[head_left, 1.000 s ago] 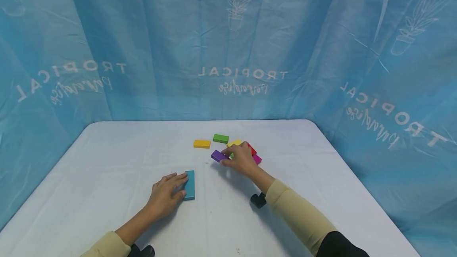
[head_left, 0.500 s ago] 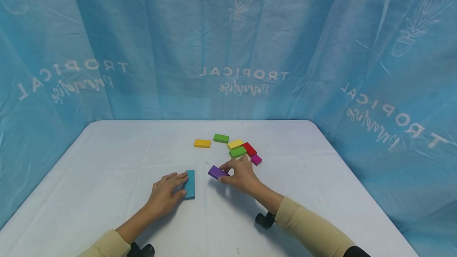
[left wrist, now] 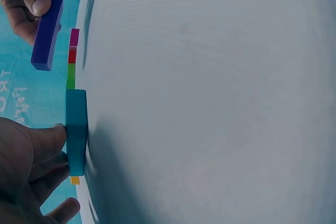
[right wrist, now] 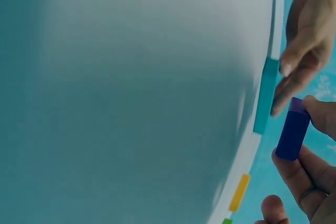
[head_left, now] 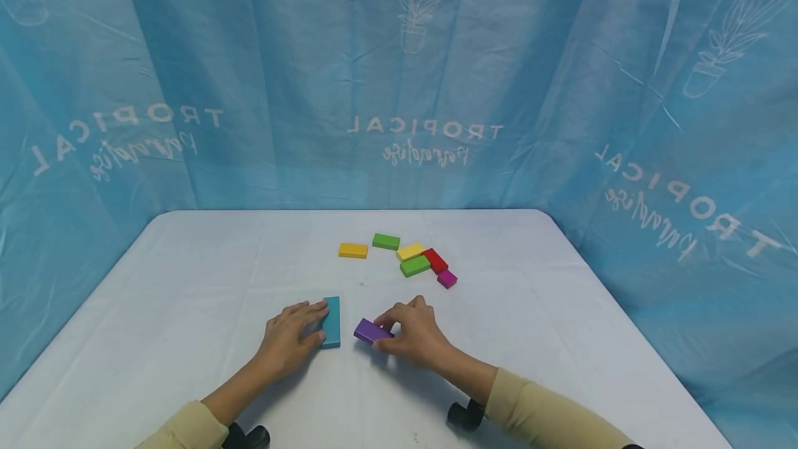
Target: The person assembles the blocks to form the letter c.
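Note:
A teal rectangular block (head_left: 333, 323) lies flat on the white table, long side pointing away from me. My left hand (head_left: 289, 339) rests against it, with thumb and fingertips touching its top along the left edge; the left wrist view shows these fingers fairly straight on the teal block (left wrist: 76, 132). Just to the right, my right hand (head_left: 419, 335) pinches a purple block (head_left: 371, 331) between thumb and fingers. A shadow under the purple block and the right wrist view of that purple block (right wrist: 293, 132) show it held above the cloth, apart from the teal one.
Farther back on the table lie a yellow-orange block (head_left: 353, 251), a green block (head_left: 386, 242), and a cluster of a yellow block (head_left: 409, 251), another green block (head_left: 415, 266), a red block (head_left: 436, 260) and a magenta block (head_left: 447, 279). A blue printed curtain (head_left: 399, 89) hangs around the table.
My right hand has carried the purple block away from the cluster, toward me and slightly left, beside the teal block. The left hand and teal block have stayed in place.

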Demonstrator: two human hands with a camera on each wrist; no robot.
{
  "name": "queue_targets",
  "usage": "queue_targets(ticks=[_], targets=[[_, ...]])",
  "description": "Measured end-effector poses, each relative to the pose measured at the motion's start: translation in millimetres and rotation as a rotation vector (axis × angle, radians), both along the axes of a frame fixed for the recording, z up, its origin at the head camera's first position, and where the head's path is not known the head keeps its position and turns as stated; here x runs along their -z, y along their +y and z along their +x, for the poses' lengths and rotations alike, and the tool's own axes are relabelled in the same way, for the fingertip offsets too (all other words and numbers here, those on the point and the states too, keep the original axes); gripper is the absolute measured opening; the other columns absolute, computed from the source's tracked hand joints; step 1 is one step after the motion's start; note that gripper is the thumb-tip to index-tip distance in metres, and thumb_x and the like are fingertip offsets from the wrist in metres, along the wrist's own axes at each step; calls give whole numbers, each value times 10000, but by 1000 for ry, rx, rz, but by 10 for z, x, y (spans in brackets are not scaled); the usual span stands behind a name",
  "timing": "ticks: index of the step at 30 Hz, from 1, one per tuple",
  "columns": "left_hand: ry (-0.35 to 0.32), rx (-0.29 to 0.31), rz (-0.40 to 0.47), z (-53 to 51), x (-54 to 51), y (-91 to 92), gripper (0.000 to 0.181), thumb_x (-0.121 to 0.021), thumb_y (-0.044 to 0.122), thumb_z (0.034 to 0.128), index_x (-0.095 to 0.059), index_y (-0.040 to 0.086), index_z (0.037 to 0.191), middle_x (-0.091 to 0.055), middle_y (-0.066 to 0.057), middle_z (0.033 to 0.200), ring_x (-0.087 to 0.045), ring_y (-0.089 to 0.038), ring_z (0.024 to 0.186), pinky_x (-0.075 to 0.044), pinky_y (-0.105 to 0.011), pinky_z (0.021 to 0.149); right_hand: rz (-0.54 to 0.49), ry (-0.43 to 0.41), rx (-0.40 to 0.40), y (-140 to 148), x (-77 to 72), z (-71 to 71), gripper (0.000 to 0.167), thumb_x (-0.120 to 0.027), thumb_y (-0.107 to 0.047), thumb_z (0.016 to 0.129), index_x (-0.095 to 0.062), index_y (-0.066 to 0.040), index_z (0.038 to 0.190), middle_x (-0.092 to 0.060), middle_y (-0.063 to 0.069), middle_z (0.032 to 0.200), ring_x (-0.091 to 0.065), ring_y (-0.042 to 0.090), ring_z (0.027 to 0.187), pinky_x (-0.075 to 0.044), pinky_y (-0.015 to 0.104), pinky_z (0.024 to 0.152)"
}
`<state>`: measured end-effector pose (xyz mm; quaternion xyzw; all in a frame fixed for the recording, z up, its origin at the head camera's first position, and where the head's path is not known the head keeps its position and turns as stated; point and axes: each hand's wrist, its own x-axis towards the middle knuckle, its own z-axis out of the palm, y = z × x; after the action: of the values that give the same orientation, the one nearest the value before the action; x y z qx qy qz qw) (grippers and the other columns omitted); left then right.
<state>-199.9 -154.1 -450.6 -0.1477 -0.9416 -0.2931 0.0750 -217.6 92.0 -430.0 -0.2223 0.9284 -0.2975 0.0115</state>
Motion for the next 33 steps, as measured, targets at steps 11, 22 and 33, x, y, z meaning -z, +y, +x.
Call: queue_targets(ticks=[11,22,33], targets=[[29,10,4,0,-18,-1,411,-688,94,874,-611,-1,1267,-547,-130,1353,-382,-393,1303,-246,-627,999,49,-22,-56,-104,9,178,284,-822,-294,764,-748,-180,1014,-608,-166,845,-402,104,905,-335,321,775],[16,3,-25,11,-31,1,417,-687,109,878,-607,5,1275,-541,-133,1360,-378,-390,1306,-255,-625,996,133,28,-101,-270,35,211,292,-821,-331,763,-746,-180,1001,-605,-153,833,-410,83,874,-334,303,760],[10,4,-20,5,-22,-3,423,-693,113,875,-606,4,1275,-542,-133,1359,-379,-389,1305,-256,-626,993,183,14,-105,-331,83,181,330,-824,-366,757,-744,-167,1009,-601,-145,827,-416,87,857,-341,295,739]])
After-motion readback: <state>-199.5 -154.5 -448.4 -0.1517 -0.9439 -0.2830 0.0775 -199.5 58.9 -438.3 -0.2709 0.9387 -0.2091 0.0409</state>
